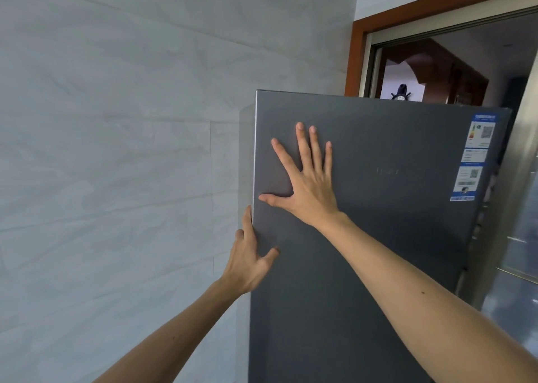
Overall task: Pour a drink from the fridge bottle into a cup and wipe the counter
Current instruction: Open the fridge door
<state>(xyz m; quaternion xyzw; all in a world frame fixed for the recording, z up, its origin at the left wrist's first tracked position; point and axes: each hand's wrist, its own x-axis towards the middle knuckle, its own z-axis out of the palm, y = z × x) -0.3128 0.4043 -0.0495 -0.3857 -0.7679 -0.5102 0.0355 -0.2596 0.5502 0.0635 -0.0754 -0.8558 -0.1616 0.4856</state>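
Note:
A tall dark grey fridge door [393, 237] fills the middle and right of the view. My right hand [305, 184] lies flat on the door's front with its fingers spread, near the door's left edge. My left hand [247, 254] grips that left edge lower down, fingers curled around behind it and thumb on the front. The door seems slightly ajar on its right side, where a dark gap shows. No bottle, cup or counter is in view.
A pale marble-tiled wall [116, 164] stands close on the left of the fridge. Energy and QR stickers [474, 158] sit at the door's upper right. Behind the fridge a brown-framed doorway [358, 56] opens into another room.

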